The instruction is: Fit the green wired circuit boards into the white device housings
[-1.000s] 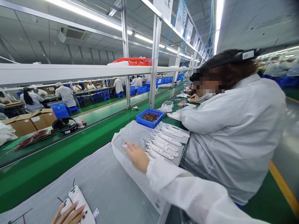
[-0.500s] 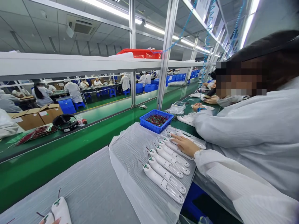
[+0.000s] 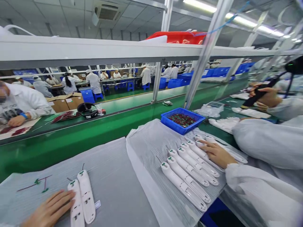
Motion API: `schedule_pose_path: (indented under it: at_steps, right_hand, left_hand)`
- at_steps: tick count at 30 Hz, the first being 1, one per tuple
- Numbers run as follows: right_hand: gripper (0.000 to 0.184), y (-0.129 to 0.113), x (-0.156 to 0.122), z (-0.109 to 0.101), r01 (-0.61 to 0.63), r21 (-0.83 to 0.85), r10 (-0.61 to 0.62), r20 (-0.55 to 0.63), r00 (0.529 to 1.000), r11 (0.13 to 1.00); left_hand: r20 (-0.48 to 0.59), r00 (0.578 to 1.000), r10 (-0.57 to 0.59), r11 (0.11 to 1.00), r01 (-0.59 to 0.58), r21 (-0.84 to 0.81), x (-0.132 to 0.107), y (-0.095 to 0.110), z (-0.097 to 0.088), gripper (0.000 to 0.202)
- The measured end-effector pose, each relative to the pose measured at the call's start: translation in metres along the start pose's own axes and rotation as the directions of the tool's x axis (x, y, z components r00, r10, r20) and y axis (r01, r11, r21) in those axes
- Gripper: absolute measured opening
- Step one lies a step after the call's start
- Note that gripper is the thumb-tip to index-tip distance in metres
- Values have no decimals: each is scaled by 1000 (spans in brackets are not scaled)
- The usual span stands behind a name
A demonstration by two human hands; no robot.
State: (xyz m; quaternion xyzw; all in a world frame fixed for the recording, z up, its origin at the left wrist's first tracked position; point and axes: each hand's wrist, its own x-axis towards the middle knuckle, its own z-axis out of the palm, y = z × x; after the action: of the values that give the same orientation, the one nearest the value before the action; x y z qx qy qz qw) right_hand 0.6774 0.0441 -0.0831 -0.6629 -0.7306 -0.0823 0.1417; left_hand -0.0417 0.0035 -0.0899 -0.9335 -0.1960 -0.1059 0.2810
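My left hand [image 3: 50, 206] lies with its fingers stretched over the edge of a long white plastic shell [image 3: 77, 205]. A second white shell [image 3: 86, 197] sits right beside it; each has a green piece and a dark wire at its upper end. My right hand [image 3: 217, 153] rests at the far end of a slanted row of similar white shells [image 3: 186, 186], fingers extended and touching one. Part of that shell is hidden beneath the hand. Two small green pieces with dark red wires [image 3: 38, 182] lie on the sheet above my left hand.
A blue tray [image 3: 182, 130] full of small wired parts stands behind the row. White foam sheeting [image 3: 113, 176] covers the bench before a green conveyor [image 3: 99, 132]. At right, a co-worker's sleeve [image 3: 255, 135] is close to my right arm; farther back, a hand [image 3: 270, 96] holds a dark object.
The view has turned left, so the scene shifts right and more of my left hand and its two shells shows. My right hand stays at the same part of the row.
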Motion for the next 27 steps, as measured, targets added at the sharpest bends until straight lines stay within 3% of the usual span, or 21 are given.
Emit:
schedule_pose_path:
  at_steps: [3, 6, 9, 12, 13, 15, 17, 19, 21, 23, 25, 27]
  right_hand:
    - [28, -21, 10, -17, -39, 58, 42, -63, 997, 998]
    - [30, -76, 24, -35, -73, 136, 95, -167, 981, 988]
    - [33, -167, 34, -48, 2, 253, 36, -143, 989, 967]
    - [27, -280, 40, -46, 155, 357, -153, -34, 988, 921]
    - [25, -317, 41, -41, 180, 433, -228, 62, 972, 883]
    - [22, -385, 42, -24, 150, 484, -263, 173, 949, 862]
    - [25, -439, 42, -3, 157, 483, -289, 210, 934, 861]
    - [37, -477, 41, 18, 141, 479, -277, 227, 934, 866]
    - [48, -502, 39, 33, 138, 474, -274, 231, 934, 870]
    - [45, -515, 35, 39, 159, 460, -281, 211, 936, 874]
    - [36, -521, 32, 39, 185, 433, -288, 186, 940, 882]
    - [31, -522, 29, 36, 196, 400, -286, 179, 941, 895]
  left_hand:
    - [71, 997, 15, 1000, -17, 22, 3, 0, -10, 49]
    - [124, 991, -55, 998, 60, -35, 2, 5, -8, 47]
    - [133, 989, -61, 993, 74, -93, 3, 10, -2, 44]
    - [121, 992, -36, 986, 55, -157, 11, 11, 3, 42]
    - [118, 992, -49, 977, 72, -200, 14, 11, 3, 41]
    - [134, 973, -186, 908, 222, -356, 19, 12, 3, 36]
    - [190, 889, -417, 748, 454, -484, 22, 14, 2, 26]
    - [253, 732, -632, 562, 658, -501, 24, 16, 1, 18]
    - [294, 582, -758, 421, 781, -461, 23, 17, 1, 18]
    - [350, 464, -814, 290, 846, -447, 21, 16, 2, 25]
    - [398, 411, -820, 214, 866, -453, 20, 11, 4, 32]
    - [442, 419, -793, 185, 857, -481, 20, 2, 6, 36]
